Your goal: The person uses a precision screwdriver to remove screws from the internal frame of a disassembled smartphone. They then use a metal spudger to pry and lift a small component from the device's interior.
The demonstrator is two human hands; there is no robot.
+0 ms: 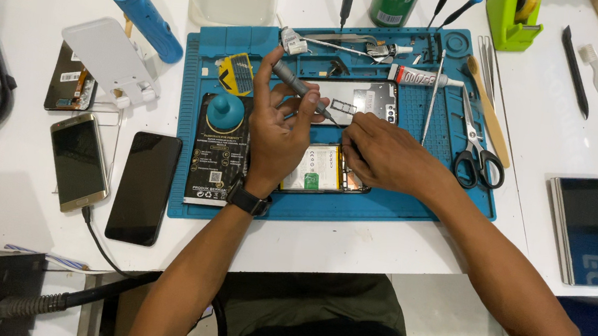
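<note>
An opened phone (322,170) lies on the blue work mat (399,201), its white battery and inner parts showing. My left hand (279,132) holds a grey screwdriver (294,82) by the shaft, tip slanting down toward the phone. My right hand (382,154) rests on the phone's right end, fingers pressed on it. A silver phone frame (362,97) lies just behind my hands. A black watch sits on my left wrist.
On the mat: a blue suction cup (225,112) on a black package, scissors (477,153), glue tube (421,77), tweezers. Left of the mat lie two phones (77,161) (143,187) and a white stand (110,59). A phone stack (592,230) lies at the right.
</note>
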